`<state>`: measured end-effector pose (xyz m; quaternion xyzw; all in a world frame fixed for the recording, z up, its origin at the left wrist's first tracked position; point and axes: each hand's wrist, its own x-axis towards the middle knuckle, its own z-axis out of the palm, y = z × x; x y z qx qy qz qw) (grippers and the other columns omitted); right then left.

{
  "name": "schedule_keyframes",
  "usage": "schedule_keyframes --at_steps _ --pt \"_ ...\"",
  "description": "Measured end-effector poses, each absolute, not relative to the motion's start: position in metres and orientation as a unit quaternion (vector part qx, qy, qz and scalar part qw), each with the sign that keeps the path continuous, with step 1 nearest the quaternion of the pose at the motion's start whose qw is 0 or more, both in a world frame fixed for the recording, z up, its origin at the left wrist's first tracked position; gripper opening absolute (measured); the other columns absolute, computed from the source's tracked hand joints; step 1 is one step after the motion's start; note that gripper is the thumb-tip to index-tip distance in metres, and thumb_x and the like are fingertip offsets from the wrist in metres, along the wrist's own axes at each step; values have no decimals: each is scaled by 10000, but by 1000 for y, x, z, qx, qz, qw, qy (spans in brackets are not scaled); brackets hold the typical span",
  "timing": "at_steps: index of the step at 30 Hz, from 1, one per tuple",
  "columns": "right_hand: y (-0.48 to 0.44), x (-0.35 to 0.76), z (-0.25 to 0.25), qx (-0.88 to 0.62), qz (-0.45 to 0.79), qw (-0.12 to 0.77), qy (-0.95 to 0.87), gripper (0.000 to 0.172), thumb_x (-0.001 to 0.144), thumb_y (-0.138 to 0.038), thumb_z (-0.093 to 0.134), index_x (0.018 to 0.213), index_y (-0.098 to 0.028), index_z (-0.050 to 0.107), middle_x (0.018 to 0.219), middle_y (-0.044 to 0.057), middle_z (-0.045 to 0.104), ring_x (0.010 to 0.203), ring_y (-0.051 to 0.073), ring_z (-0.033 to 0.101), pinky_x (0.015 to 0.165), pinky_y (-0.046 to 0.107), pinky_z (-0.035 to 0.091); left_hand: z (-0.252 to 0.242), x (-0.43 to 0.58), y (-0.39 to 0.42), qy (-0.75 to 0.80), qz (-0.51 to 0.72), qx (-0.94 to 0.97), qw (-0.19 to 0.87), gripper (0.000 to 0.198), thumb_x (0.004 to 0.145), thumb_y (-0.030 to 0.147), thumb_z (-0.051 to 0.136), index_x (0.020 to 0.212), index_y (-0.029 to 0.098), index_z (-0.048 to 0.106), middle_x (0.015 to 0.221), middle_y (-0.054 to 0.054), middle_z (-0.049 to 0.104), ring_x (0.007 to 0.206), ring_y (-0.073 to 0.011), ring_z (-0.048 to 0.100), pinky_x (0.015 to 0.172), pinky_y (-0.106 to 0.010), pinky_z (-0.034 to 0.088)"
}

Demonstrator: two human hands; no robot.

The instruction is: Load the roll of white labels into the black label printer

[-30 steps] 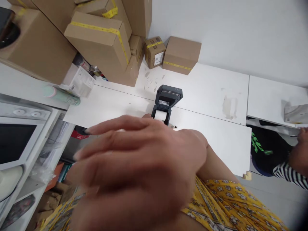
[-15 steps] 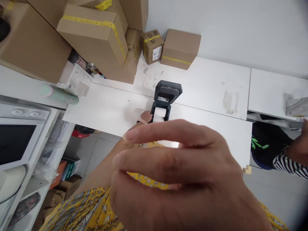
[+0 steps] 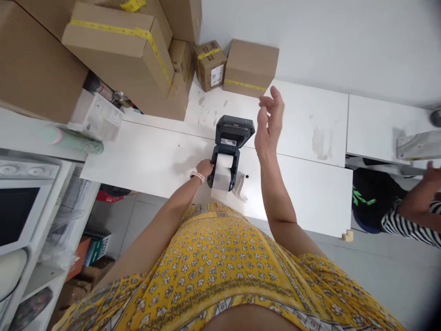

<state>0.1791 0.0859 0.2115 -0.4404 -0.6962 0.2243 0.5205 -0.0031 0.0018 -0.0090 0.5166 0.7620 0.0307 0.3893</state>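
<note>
A dark label printer (image 3: 235,127) stands on the white table with its lid raised. In its bay lies a white paper roll (image 3: 224,160), and a strip of the paper (image 3: 221,180) hangs out over the front edge. My left hand (image 3: 204,167), with a pale band at the wrist, grips the printer's left side, its fingertips partly hidden by the rim. My right hand (image 3: 270,122) is raised to the right of the lid, fingers apart and slightly bent, holding nothing.
Cardboard boxes (image 3: 253,64) with yellow tape stand along the back and are stacked at the left. A green bottle (image 3: 74,140) lies left. White table (image 3: 148,151) runs across. A person in striped sleeves (image 3: 406,220) is at the right edge.
My right hand has moved from close before the camera, where it covered the lower view, out to beside the printer's lid. My left hand stays at the printer's left side.
</note>
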Motion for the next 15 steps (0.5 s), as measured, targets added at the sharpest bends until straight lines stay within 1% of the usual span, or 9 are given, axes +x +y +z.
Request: schedule_keyframes --at_steps 1,2,3,5,8,11,13,15 --pt "104 179 187 -455 230 501 -700 607 998 -617 181 1481 -282 336 1360 78 521 1315 244 486 1056 504 451 -9 -3 2 762 19 523 381 226 906 291 532 981 155 696 1043 -158 706 1034 -297 647 803 -318 458" --pt "118 180 166 -463 235 474 -712 649 991 -632 136 1480 -258 339 1387 85 499 1356 254 440 1080 528 413 -8 -2 3 763 12 526 376 233 908 296 522 976 158 697 1025 -156 709 1016 -297 652 787 -315 461" --pt "128 180 149 -460 246 451 -724 673 985 -642 115 1461 -247 378 1385 85 507 1361 248 431 1093 516 395 -8 -2 3 764 13 525 375 241 911 303 515 978 160 697 1016 -153 710 1005 -296 655 777 -313 463" --pt "136 179 129 -464 278 407 -736 694 982 -646 105 1370 -233 507 1320 82 571 1311 232 473 1098 477 387 -7 0 1 766 24 517 381 254 919 322 505 991 167 693 1008 -144 712 986 -289 659 760 -309 464" --pt "127 181 127 -483 310 373 -729 672 987 -638 146 1185 -242 651 1183 68 657 1186 222 546 1066 434 408 -7 -3 -7 758 62 495 420 250 917 358 520 953 172 684 961 -124 713 942 -266 666 739 -298 468" --pt "100 188 134 -483 325 363 -728 608 1000 -606 193 1101 -269 689 1109 43 686 1091 213 577 1010 406 440 -8 -17 -20 747 142 386 523 303 926 430 514 919 162 658 928 -117 713 832 -212 676 713 -281 487" --pt "74 194 128 -481 342 348 -728 580 1015 -563 197 1080 -276 697 1075 33 697 1038 202 596 968 388 464 -7 -30 -28 744 202 274 575 384 948 492 462 1002 152 632 998 -137 710 794 -186 678 709 -285 508" --pt "43 199 110 -483 348 325 -735 563 1028 -516 193 1091 -266 693 1078 40 704 1041 198 606 965 386 469 -5 -41 -32 756 252 221 562 467 964 542 396 1113 148 598 1124 -167 684 874 -199 683 754 -313 525"
